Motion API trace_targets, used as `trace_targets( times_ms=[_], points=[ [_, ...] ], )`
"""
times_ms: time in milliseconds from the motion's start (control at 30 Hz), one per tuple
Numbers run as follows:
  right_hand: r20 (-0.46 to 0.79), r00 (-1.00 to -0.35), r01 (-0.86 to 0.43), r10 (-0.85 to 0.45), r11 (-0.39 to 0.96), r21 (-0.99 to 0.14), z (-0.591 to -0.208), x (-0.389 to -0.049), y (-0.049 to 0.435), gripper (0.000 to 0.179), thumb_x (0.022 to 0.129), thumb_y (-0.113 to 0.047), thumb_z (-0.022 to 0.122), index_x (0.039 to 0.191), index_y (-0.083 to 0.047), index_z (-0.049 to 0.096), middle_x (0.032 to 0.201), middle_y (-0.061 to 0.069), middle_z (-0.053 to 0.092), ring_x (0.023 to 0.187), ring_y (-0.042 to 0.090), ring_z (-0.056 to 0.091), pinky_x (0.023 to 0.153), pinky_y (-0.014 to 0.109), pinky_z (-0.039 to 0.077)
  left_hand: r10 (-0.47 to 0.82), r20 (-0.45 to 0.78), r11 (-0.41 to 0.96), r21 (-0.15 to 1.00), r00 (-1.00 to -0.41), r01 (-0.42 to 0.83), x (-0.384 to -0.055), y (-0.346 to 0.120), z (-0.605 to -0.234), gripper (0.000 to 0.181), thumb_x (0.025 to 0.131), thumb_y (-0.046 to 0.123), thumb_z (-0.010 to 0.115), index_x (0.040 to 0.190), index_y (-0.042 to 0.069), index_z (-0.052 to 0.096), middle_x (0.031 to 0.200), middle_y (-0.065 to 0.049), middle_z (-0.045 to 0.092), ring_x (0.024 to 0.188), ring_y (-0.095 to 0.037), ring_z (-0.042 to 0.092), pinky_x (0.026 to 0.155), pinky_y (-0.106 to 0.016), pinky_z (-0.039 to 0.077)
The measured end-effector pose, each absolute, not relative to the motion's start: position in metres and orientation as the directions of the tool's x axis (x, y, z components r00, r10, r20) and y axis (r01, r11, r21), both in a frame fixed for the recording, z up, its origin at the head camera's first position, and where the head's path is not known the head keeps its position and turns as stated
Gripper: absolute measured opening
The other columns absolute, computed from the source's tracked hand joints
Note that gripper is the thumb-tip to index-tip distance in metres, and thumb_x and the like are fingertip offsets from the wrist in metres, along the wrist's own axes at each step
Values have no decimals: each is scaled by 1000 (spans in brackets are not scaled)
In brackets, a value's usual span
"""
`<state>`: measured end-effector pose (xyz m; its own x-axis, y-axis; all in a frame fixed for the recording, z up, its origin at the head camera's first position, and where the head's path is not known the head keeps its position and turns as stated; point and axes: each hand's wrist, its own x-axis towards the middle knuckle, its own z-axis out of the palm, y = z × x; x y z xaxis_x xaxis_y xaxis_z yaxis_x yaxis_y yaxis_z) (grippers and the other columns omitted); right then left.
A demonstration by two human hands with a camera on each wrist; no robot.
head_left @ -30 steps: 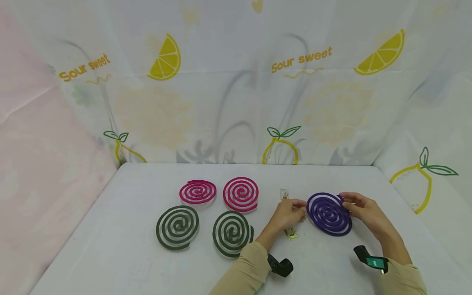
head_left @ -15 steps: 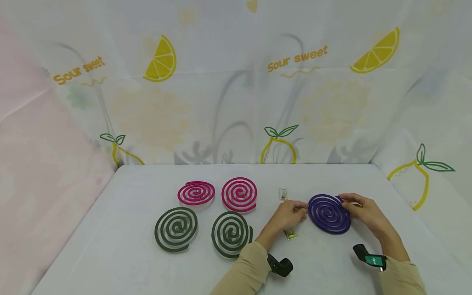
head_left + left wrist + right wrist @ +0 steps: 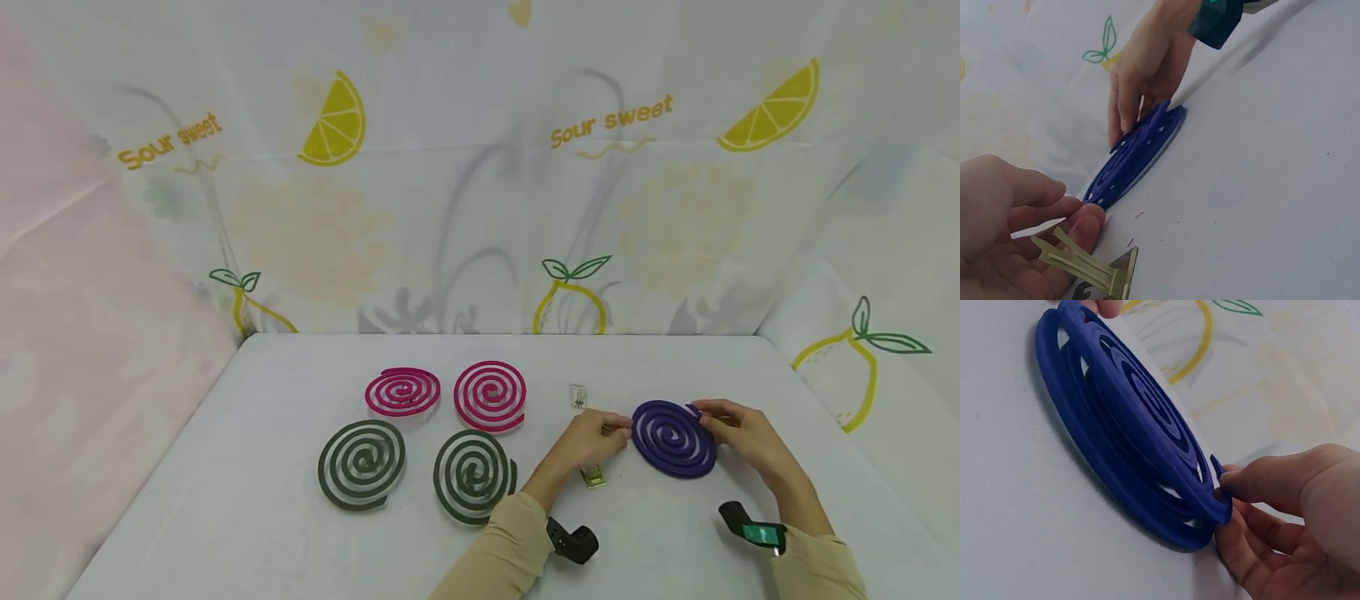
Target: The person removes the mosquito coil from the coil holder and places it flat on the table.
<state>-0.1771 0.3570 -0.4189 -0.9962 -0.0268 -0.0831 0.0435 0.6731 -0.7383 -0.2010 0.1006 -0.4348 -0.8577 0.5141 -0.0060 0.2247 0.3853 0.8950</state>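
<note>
Two purple mosquito coils lie one on the other at the right of the table, the upper coil (image 3: 672,439) nearly covering the lower coil (image 3: 1175,536). My right hand (image 3: 742,429) pinches the upper coil's outer end between thumb and fingers, as the right wrist view shows. At the opposite edge, my left hand (image 3: 588,437) pinches the rim with its fingertips. A gold metal coil stand (image 3: 1119,275) is beside my left hand, partly hidden under it in the head view. A silver stand (image 3: 578,395) lies behind that hand.
Two pink coils, one left (image 3: 402,392) and one right (image 3: 490,396), sit at the back middle of the white table (image 3: 225,517). In front of them are two dark green coils, one left (image 3: 362,465) and one right (image 3: 474,477), the right one near my left forearm.
The upper purple coil has settled over the lower one, so their windings now look lined up. The pair and both hands have shifted slightly toward the near right.
</note>
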Motion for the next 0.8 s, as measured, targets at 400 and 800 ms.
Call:
trace_targets(
  times_ms=[400,800],
  points=[
    [-67,-997,32,-25,687,-726,-423,-176,360,41,98,-24,51,128,5,53,121,23,60,84,-18,49,72,13,46,516,-10,407,883,-857,235,-201,100,-434,28,89,18,57,113,8,70,97,-1,73,77,4,58,67,-11,43],
    [-52,-998,26,-20,673,-739,-425,-177,361,39,96,-21,53,126,5,54,107,6,65,82,-13,52,70,14,47,517,-10,403,885,-856,233,-201,100,-434,28,89,18,57,112,7,69,95,-2,73,76,4,58,67,-11,43]
  ],
)
